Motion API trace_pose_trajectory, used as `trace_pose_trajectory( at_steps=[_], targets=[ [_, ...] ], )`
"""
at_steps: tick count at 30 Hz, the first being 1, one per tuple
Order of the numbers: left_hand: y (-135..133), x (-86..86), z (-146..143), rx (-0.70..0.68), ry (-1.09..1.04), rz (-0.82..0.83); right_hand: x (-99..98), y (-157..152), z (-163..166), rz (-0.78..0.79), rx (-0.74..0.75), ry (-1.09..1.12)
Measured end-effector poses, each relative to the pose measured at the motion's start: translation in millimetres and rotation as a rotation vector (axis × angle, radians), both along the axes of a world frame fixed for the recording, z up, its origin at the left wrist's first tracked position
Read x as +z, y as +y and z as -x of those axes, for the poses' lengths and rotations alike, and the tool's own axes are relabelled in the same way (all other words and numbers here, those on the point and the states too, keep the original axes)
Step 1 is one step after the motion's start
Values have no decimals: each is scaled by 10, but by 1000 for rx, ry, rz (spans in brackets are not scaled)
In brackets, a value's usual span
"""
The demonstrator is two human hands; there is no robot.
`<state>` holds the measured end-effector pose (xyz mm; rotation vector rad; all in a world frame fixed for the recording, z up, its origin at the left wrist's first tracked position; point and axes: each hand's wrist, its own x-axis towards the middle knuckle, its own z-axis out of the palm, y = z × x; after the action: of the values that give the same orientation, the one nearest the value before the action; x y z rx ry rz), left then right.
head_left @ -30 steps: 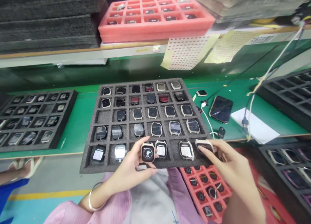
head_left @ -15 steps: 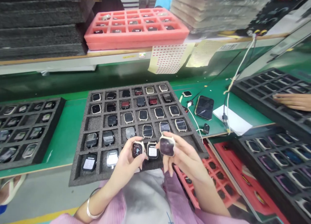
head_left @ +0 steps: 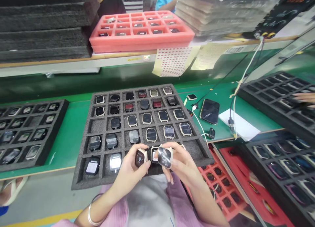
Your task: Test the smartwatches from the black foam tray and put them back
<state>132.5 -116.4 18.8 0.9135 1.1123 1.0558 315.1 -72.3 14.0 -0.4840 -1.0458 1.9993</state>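
Observation:
My left hand (head_left: pixel 130 166) pinches a strapless smartwatch (head_left: pixel 139 158) with a pale case and a lit picture on its dark screen. In my right hand (head_left: pixel 184 163) is another pale-cased smartwatch (head_left: pixel 164 157), its glossy screen tilted and catching light. Both hands hover over the front row of a grey foam tray (head_left: pixel 94 125). Between them, a watch with a white screen or label (head_left: pixel 154 154) shows partly, overlapped by the right-hand watch. Most of the tray's compartments hold one watch each, with dark, red or pale cases.
Beside the tray lie a phone (head_left: pixel 209 111), a loose watch (head_left: pixel 191 97) and a white cable (head_left: pixel 198 119). More foam trays stand left (head_left: pixel 55 130) and right (head_left: pixel 248 146). A pink foam tray (head_left: pixel 141 43) rests on the shelf. Another person's hand (head_left: pixel 305 97) reaches in at far right.
The right-hand watch has tilted and moved slightly left and down, closer to the left-hand one. The left-hand watch has turned a little. The view has shifted slightly; the other person's hand has moved right.

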Motion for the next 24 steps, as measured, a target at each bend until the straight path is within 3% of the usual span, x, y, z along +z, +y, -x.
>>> trace_pose_trajectory(
  at_steps=[18,21,24],
  targets=[
    [-74,-57,44,-8,118,-80,-88,-76,3,-60,-86,-130],
    [-98,-118,-5,9,87,-64,-102,-95,-6,-31,-67,-126],
    [-100,-269,-69,125,14,-95,-131,-109,-16,-27,-54,-113]
  ],
)
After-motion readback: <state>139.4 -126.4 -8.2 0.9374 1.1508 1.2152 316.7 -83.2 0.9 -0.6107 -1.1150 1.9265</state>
